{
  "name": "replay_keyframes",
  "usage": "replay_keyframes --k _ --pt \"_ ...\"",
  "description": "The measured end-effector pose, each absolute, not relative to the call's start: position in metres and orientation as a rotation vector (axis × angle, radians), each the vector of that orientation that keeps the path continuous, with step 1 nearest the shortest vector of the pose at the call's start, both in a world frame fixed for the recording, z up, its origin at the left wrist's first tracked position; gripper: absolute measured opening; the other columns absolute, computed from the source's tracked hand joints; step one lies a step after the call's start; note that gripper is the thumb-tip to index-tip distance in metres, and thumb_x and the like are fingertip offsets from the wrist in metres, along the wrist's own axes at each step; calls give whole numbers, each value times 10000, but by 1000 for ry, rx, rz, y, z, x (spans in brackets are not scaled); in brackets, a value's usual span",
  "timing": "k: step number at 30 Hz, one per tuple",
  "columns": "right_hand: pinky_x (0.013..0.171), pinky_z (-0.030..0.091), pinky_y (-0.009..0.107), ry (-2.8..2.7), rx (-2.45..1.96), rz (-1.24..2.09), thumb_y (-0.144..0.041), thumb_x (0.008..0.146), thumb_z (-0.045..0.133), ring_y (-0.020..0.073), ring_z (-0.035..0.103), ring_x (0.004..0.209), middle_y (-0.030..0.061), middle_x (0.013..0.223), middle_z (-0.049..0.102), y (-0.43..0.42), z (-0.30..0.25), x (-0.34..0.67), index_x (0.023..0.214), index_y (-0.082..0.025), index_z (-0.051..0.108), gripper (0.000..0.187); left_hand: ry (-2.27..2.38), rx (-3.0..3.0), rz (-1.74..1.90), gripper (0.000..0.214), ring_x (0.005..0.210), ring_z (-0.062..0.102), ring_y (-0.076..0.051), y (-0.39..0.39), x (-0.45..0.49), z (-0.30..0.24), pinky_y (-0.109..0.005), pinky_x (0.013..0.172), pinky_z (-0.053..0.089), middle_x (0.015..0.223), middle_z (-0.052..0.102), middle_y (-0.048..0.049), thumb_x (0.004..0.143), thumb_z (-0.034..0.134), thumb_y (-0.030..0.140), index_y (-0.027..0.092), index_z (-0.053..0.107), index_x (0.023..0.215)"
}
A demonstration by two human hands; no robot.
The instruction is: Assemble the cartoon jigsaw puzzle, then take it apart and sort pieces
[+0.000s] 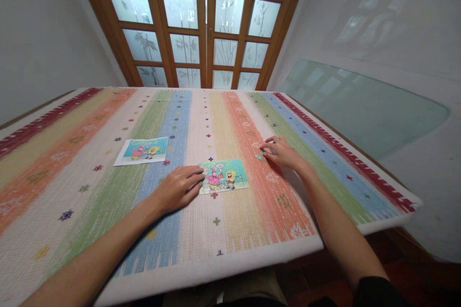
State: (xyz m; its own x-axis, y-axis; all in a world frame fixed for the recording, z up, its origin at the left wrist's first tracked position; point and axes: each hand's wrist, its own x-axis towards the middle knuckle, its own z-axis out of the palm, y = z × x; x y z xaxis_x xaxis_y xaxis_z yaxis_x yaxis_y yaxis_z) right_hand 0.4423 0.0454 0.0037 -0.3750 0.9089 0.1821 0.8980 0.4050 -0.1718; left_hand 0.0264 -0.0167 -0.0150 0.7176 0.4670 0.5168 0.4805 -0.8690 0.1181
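Note:
A small cartoon jigsaw puzzle (226, 176) lies on the striped cloth in front of me, almost whole. My left hand (179, 188) rests flat on the cloth, its fingertips touching the puzzle's left edge, holding nothing. My right hand (280, 151) lies to the right of the puzzle with fingers curled over a small teal puzzle piece (259, 156) on the orange stripe. A printed reference picture (143, 150) with the same cartoon lies further left and back.
The table is covered by a striped multicolour cloth (108, 187) reaching to its front edge. Wooden doors with frosted glass panes (207, 24) stand behind the table. A glass-topped surface (360, 105) is at the right.

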Motion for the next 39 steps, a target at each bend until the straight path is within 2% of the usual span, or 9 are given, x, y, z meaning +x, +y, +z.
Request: replay_keyframes --k 11,15,18,22,26,29,35,39 --pt "923 475 393 -2286 -1601 203 -238 832 663 266 612 996 105 1007 645 49 2 439 895 -212 683 71 -779 -2891 -870 257 1101 689 -256 -16 25 -16 -447 920 582 1162 736 -116 1012 501 214 178 707 1163" --pt "758 468 340 -2225 -1636 357 -226 824 644 231 628 798 74 845 685 45 13 432 838 -203 657 29 -791 -2886 -882 255 1109 687 -257 -17 26 -15 -451 930 580 1171 735 -115 1011 508 215 181 708 1165" --pt "682 448 320 -2178 -1581 478 -264 836 634 201 612 679 55 770 704 40 20 420 845 -194 685 87 -788 -2869 -880 252 1104 691 -256 -17 27 -16 -451 931 581 1171 738 -116 1014 503 212 172 707 1157" --pt "643 448 299 -2133 -1395 661 -355 875 629 170 600 654 62 817 744 31 24 392 941 -183 738 214 -778 -2867 -894 254 1094 696 -252 -17 27 -16 -447 924 585 1155 744 -115 1014 503 214 169 712 1152" --pt "638 453 299 -2179 -1209 792 -326 890 660 170 605 707 73 872 757 16 20 355 987 -181 768 205 -774 -2865 -897 256 1099 696 -256 -17 27 -17 -450 916 589 1159 744 -122 1016 501 214 161 714 1148" --pt "690 483 309 -2248 -1084 897 -293 907 680 172 631 755 67 910 766 3 15 330 995 -200 782 163 -774 -2872 -894 257 1102 696 -263 -16 27 -17 -459 911 591 1157 746 -124 1016 504 216 159 713 1155" --pt "822 497 351 -2382 -929 713 -239 915 705 193 636 875 67 939 734 -5 8 313 1045 -198 765 149 -774 -2875 -893 260 1082 704 -254 -17 28 -14 -446 911 592 1145 752 -118 1023 491 223 159 713 1144" --pt "842 494 353 -2417 -887 655 -215 923 702 196 618 919 67 953 686 -4 7 318 1001 -208 766 101 -784 -2878 -885 263 1094 701 -256 -18 28 -13 -442 908 592 1145 753 -114 1022 488 226 161 711 1144"
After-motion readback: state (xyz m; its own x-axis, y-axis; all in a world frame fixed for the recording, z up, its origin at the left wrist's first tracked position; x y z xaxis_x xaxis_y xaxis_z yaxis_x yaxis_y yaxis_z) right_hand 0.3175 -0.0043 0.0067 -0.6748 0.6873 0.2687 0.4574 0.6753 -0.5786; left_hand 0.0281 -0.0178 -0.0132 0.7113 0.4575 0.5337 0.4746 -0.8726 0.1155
